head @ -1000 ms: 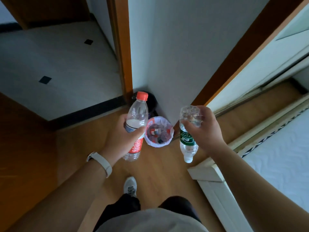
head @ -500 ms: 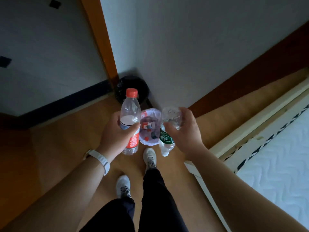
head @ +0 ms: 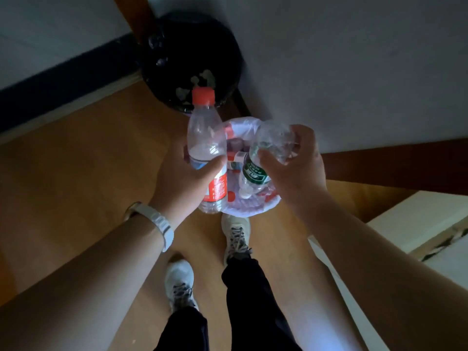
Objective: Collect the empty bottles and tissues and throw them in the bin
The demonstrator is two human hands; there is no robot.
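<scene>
Two bottles, one per hand, both held over the white-lined bin (head: 255,211) standing on the floor (head: 76,173).

Left hand (head: 177,183): grip clamped round the red-cap bottle (head: 206,138) at mid-body, thumb across the front just above the red label. Bottle is upright, cap up, w/ its base over the bin's left rim.

Right hand (head: 298,171): grip clamped on the base end of the green-label bottle (head: 254,174), thumb & fingers curled round crumpled clear plastic. Bottle is upside down, neck end pointing into the bin's mouth, leaning a bit left. The 2 bottles are just beside each other; can't tell if they touch.

Bin has a white bag liner; inside, rubbish w/ red & white bits, partly hidden by both bottles. It sits near the far edge of the floor, close to the wall (head: 329,72).

Behind it is a black bin (head: 187,46) w/ black liner and a few pale scraps inside (can't tell what they are), set against the wooden door frame (head: 138,16).

Pale wristband (head: 162,225) on the left wrist. Front shoe (head: 236,236) is on the floor just short of the white-lined bin's near rim; rear shoe (head: 179,282) is further back. Dark trousers. A pale bed frame (head: 415,221) runs along the floor's right edge.
</scene>
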